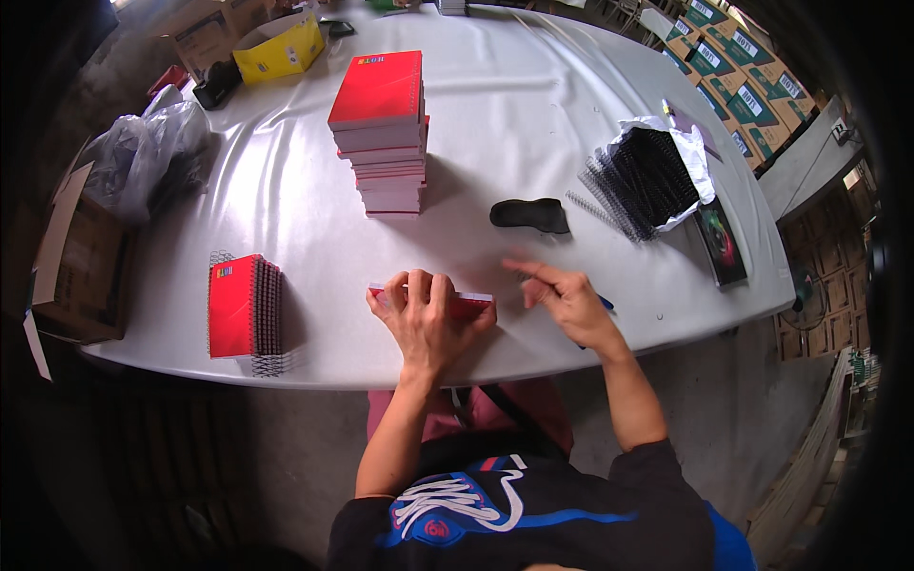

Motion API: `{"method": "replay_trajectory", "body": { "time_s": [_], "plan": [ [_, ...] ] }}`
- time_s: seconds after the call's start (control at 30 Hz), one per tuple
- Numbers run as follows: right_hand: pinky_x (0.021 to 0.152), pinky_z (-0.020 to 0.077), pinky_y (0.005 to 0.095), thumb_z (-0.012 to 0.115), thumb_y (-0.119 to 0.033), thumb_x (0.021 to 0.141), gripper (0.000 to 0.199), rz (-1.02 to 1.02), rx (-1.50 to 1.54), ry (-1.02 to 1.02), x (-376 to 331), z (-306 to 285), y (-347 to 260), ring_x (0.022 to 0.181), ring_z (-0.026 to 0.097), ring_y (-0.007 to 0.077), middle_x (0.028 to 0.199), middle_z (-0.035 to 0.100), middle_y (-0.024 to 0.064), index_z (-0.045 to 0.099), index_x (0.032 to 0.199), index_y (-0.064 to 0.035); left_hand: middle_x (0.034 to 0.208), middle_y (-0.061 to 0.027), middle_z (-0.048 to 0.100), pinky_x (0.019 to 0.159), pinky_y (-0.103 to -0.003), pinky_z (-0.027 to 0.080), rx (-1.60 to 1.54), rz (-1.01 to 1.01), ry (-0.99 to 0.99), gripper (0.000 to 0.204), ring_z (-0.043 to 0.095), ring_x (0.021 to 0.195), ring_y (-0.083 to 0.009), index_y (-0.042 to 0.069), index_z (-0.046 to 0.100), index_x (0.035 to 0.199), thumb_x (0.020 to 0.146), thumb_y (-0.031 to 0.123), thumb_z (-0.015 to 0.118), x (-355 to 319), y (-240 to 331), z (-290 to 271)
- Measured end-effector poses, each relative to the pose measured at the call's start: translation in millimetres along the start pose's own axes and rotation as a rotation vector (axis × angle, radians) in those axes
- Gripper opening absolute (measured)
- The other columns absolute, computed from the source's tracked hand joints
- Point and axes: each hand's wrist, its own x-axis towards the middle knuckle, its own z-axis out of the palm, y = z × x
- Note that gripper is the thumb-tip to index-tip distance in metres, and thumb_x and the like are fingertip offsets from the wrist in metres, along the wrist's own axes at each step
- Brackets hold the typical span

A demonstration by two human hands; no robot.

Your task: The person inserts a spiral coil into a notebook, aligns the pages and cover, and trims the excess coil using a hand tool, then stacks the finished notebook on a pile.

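Note:
My left hand (426,309) is closed over a small red-covered notebook (473,301), which stands on its edge near the table's front. My right hand (571,303) hovers just right of it, index finger stretched toward the left and slightly blurred; I see nothing held in it. Beneath that hand a thin blue object (606,304) partly shows. Farther off, a tall stack of red-covered notebooks (379,90) rises in the middle. To the left lies a pile of red spiral notebooks (233,306) with wire coils along their edges. Black binding coils (652,176) lie bunched in white wrapping on the right.
A curved black object (529,216) lies between the tall stack and the coils. At the right edge is a dark flat box (721,246). A cardboard box (81,266) and clear plastic bags (152,157) stand left. A yellow box (279,49) sits far back.

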Motion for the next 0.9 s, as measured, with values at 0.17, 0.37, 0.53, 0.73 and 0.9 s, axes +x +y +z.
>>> {"method": "replay_trajectory", "body": {
  "time_s": [0.17,0.37,0.53,0.73,0.9],
  "plan": [
    [0.065,0.0476,0.0302,0.067,-0.009,0.082,0.021,-0.213,-0.132,0.126,3.1,16.2,3.8,0.070,0.060,0.0204,0.084,0.064,0.0093,0.070,0.103,-0.0085,0.095,-0.0034,0.050,0.088,-0.064,0.024,-0.038,-0.029,-0.050,0.043,0.042,0.105,-0.0270,0.015,0.059,0.077,0.054,0.049,0.074,-3.4,1.7,2.5],
    [0.066,0.0483,0.0288,0.064,-0.006,0.084,0.019,-0.236,-0.053,-0.038,9.0,15.6,2.4,0.072,0.061,0.0185,0.084,0.064,0.0096,0.069,0.102,-0.0051,0.093,-0.0021,0.050,0.087,-0.064,0.024,-0.072,0.007,-0.053,0.042,0.043,0.103,-0.0270,0.017,0.060,0.078,0.055,0.050,0.074,-5.1,-2.1,0.3],
    [0.066,0.0480,0.0276,0.057,-0.007,0.089,0.016,-0.131,0.015,-0.164,14.2,13.9,1.1,0.071,0.060,0.0151,0.082,0.064,0.0090,0.067,0.101,-0.0027,0.092,-0.0026,0.050,0.086,-0.063,0.025,-0.045,0.002,-0.052,0.043,0.044,0.101,-0.0270,0.017,0.060,0.078,0.056,0.051,0.073,-5.1,-1.9,-0.3],
    [0.064,0.0466,0.0270,0.054,-0.010,0.092,0.018,-0.187,0.064,-0.168,11.7,12.4,5.7,0.066,0.055,0.0129,0.079,0.062,0.0080,0.066,0.103,-0.0027,0.092,-0.0021,0.050,0.086,-0.064,0.026,-0.024,-0.005,-0.073,0.044,0.045,0.101,-0.0269,0.016,0.060,0.079,0.057,0.052,0.073,-4.2,-0.2,-0.5],
    [0.062,0.0461,0.0288,0.055,-0.015,0.093,0.025,0.096,0.109,-0.334,11.9,6.7,-7.4,0.064,0.055,0.0150,0.076,0.059,0.0073,0.059,0.116,-0.0047,0.093,-0.0017,0.050,0.086,-0.064,0.027,-0.016,-0.005,-0.108,0.044,0.045,0.100,-0.0258,0.016,0.061,0.079,0.058,0.052,0.073,-3.7,0.4,-3.5]
  ]
}}
